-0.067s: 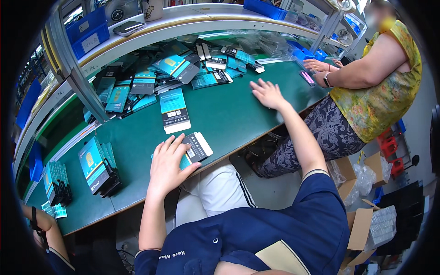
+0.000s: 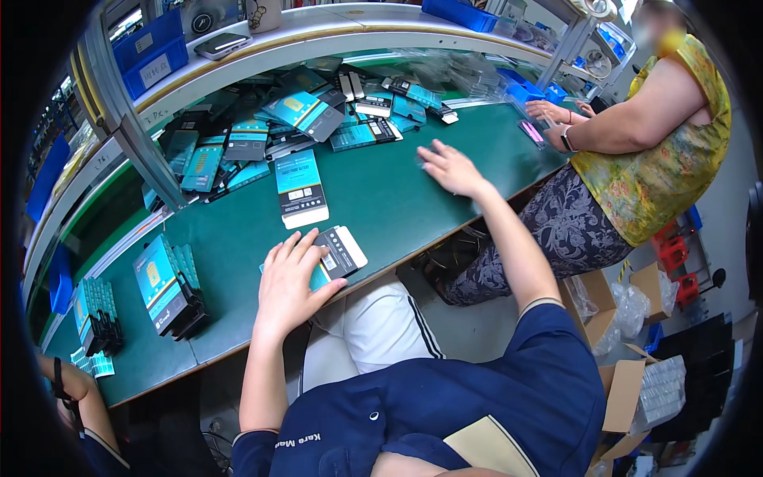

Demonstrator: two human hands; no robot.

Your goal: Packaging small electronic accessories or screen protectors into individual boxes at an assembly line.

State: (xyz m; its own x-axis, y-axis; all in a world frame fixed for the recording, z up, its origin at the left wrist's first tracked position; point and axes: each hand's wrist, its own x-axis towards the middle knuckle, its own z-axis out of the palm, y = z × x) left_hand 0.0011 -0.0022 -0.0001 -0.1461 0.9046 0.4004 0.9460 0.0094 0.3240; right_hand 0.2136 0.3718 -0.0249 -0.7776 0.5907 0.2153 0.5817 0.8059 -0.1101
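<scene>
My left hand [image 2: 292, 280] lies spread on a flat teal-and-black carton [image 2: 340, 253] at the near edge of the green table. Its fingers cover the teal part, while the black part and a white end flap stick out to the right. Just beyond it lies a second carton [image 2: 301, 191] of the same kind, its white flap toward me. Over the table to the right, my right hand [image 2: 451, 168] has its fingers stretched out, slightly blurred, with nothing in them. Behind both hands is a large heap of similar cartons [image 2: 306, 111].
Two stacks of cartons, a nearer-middle one [image 2: 163, 282] and a far-left one [image 2: 94, 318], stand on the left. A co-worker [image 2: 652, 143] stands at the right end, hands by a pink-and-black item [image 2: 532, 133]. Another person's arm [image 2: 79, 389] shows at lower left. A shelf [image 2: 350, 28] spans the back.
My right hand has moved a little left and toward me over the table. My left hand stays on the carton.
</scene>
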